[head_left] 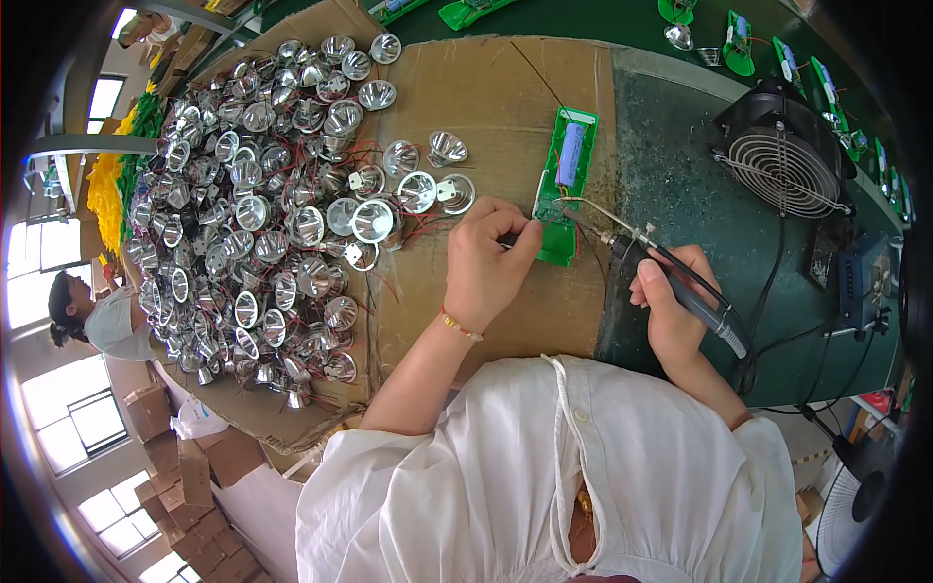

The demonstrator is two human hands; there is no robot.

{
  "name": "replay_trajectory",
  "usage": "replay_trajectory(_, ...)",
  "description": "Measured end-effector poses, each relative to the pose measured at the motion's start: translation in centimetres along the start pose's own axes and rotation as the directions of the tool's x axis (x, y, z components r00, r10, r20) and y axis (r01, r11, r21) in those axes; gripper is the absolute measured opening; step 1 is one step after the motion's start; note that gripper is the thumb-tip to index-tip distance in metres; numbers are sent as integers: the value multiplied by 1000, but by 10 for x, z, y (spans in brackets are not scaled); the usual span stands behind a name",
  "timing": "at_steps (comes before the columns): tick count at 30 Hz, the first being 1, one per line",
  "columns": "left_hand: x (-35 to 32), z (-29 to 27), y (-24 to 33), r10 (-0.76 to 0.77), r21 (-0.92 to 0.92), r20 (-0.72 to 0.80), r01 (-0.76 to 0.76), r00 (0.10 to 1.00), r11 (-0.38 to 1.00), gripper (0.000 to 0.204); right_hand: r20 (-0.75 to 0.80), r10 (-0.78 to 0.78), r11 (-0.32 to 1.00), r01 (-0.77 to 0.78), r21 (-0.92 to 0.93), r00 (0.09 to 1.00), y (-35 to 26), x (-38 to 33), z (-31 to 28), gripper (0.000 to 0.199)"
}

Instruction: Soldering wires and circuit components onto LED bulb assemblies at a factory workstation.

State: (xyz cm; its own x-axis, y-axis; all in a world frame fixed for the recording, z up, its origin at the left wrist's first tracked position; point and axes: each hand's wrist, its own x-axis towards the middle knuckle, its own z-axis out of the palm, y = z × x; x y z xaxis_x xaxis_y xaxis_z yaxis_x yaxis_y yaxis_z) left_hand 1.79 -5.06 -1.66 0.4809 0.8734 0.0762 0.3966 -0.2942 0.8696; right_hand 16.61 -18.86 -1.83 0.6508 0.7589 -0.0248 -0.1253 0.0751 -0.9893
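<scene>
A green plastic housing (557,245) lies lengthwise on the cardboard in front of me, with a blue-violet cylindrical battery (571,154) in its upper part. My left hand (493,255) is at the housing's lower left edge, thumb and forefinger pinched together. What they hold, if anything, is too small to make out. My right hand (674,309) grips a black-handled soldering iron (692,298), its fingers wrapped round the handle. A thin curved metal tube runs along the iron, and both point into the housing near the battery's lower end, close to my left fingertips.
Many silver reflector cups (251,214) with red wires are heaped on cardboard (442,83) at left. A black fan (782,160) and a blue box (865,275) with cables stand right. More green housings (739,44) line the far edge. Another person (112,311) is far left.
</scene>
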Motion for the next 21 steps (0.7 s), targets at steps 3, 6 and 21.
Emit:
replay_trajectory(3, 1, 0, 0, 9, 11, 10, -9, 1000, 1000, 14, 21, 2, 1000, -2, 3, 1000, 0, 2, -2, 16)
replay_trajectory(6, 1, 0, -1, 0, 12, 10, 0, 1000, 1000, 14, 36, 4, 999, -2, -38, 999, -2, 2, -1, 17)
replay_trajectory(21, 9, -4, 27, 216, 538, -64, -149, 974, 830, 32, -142, -71, 990, 52, -128, 987, 8, -14, -65, 14)
